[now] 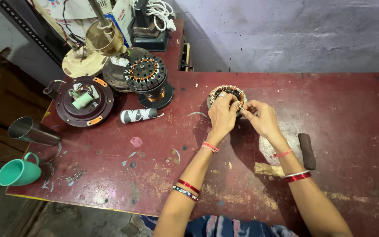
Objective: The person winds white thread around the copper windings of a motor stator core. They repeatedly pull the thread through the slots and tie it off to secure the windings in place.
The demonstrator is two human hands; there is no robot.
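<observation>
motor stator (227, 91) lay flat, bore up. left hand (221, 115) gripped near rim; right hand (262, 117) just right, fingers pinched on thin wire (241, 107) toward rim.

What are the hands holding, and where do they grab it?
The left hand grips the round copper-wound coil ring by its near rim. The right hand pinches something thin beside it, too small to tell.

A small repair workshop; wound motor stators (145, 73), fan parts (84, 102) crowd a scarred red workbench (338, 114).
</observation>
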